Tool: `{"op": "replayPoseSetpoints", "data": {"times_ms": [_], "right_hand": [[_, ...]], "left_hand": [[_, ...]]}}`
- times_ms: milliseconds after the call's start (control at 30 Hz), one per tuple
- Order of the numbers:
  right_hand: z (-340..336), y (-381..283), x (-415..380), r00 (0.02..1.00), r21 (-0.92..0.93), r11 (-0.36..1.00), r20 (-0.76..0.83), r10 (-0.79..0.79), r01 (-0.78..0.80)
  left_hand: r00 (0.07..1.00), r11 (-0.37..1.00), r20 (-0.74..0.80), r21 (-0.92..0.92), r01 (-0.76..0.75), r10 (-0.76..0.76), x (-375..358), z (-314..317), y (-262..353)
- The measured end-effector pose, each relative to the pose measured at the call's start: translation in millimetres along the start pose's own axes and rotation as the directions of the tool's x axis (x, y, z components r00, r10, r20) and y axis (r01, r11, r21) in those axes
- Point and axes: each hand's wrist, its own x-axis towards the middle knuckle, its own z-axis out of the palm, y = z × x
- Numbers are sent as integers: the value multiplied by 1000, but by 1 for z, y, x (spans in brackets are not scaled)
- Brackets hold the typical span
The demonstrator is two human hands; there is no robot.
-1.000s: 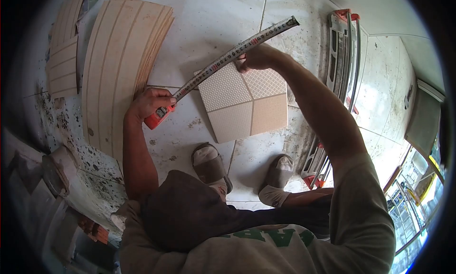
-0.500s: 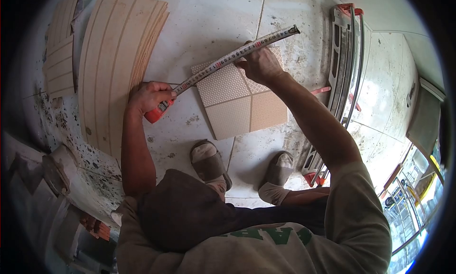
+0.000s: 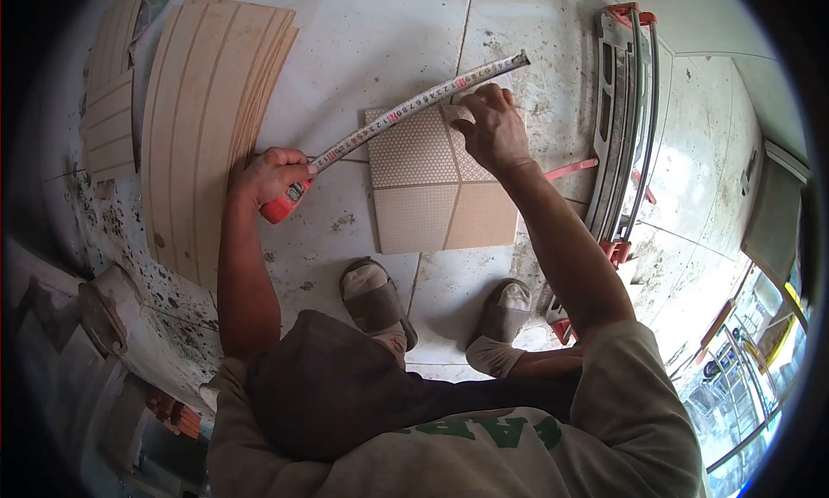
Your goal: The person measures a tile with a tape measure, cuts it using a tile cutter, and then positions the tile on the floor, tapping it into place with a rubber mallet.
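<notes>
A red tape measure [image 3: 285, 204] is gripped in my left hand [image 3: 269, 178], fingers closed around its case. From it the white blade [image 3: 393, 118] runs out to the upper right, its free end passing over the far edge of a square tile [image 3: 410, 213]. The tile lies on the floor and has four patterned sections in beige and cream. Over its far right part is my right hand [image 3: 501, 135], fingers bent, with thumb and forefinger apart just below the blade and nothing between them.
At the left a stack of striped wood-look tiles [image 3: 194, 135] lies on the floor, with cut pieces [image 3: 110, 126] beside it. A long railed tile cutter [image 3: 617, 135] stands at the right, its red handle [image 3: 574, 168] pointing inward. My slippered feet [image 3: 376, 299] are just below the tile.
The tile has turned and now lies straighter. My right hand has moved off the blade, slightly right and down. The blade's free end has shifted a little left; my left hand keeps its hold.
</notes>
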Motion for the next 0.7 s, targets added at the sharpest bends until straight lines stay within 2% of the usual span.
{"op": "replayPoseSetpoints", "data": {"times_ms": [100, 167, 200, 233, 300, 333, 433, 467, 533, 567, 633, 667, 700], "right_hand": [[-5, 16, -12, 999, 6, 999, -43, 32, -32], [-9, 26, -21, 983, 149, 985, -146, 111, -89], [-13, 33, -24, 967, 150, 983, -213, 138, -107], [-17, 39, -29, 948, 112, 974, -233, 216, -195], [-22, 52, -36, 888, 193, 926, -275, 369, -325], [-25, 57, -39, 866, 229, 895, -250, 433, -382], [-36, 61, -40, 853, 242, 864, -185, 487, -441], [-38, 62, -40, 852, 242, 864, -190, 488, -442], [-39, 64, -40, 938, 78, 955, -180, 294, -285], [-39, 63, -38, 938, 78, 956, -183, 293, -284], [-34, 58, -35, 994, 13, 999, -100, 47, -46], [-34, 53, -34, 994, 14, 999, -99, 46, -45], [-33, 47, -33, 999, -4, 999, -29, 34, -34]], "left_hand": [[1000, 999, 16, 29, 23, -24, 3, -1, -3], [999, 999, 29, 35, 35, -36, 2, -1, -3], [999, 999, 30, 37, 37, -38, 2, -2, -3], [999, 998, 33, 57, 28, -30, 2, -3, -3], [999, 997, 40, 77, 19, -22, 0, -2, 0], [999, 997, 30, 71, 30, -32, -2, -1, 3], [999, 999, 33, 35, 24, -25, 0, 0, 2], [999, 1000, 45, 1, 13, -13, -2, 1, 6], [1000, 999, 25, 33, 8, -9, -6, 3, 14], [1000, 998, 2, 63, 8, -8, -8, 4, 18], [1000, 998, 6, 58, 1, -1, -7, 3, 15], [1000, 998, 13, 55, -7, 6, -7, 3, 14], [1000, 999, 12, 54, -6, 6, -7, 4, 13]]}}
